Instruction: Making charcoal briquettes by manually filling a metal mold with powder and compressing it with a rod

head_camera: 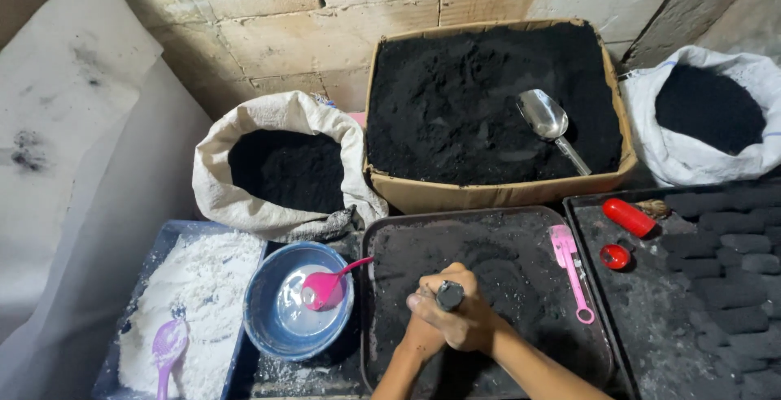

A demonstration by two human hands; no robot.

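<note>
Both my hands are clasped together around a short dark cylindrical tool (450, 294) whose round top sticks up between them. My left hand (425, 319) and my right hand (472, 321) press it down into the black powder on a dark metal tray (382, 229) right in front of me. A pink measuring spoon (569, 270) lies on the tray's right side, apart from my hands.
A blue bowl (262, 319) with white liquid and a pink spoon (325, 288) stands left. White powder with a purple spoon (167, 349) fills a blue tray (167, 237). Behind: a cardboard box (496, 195) of black powder with a metal scoop (549, 123), two sacks (220, 188) (675, 160). Right tray (594, 302): black briquettes, red cylinder (628, 217).
</note>
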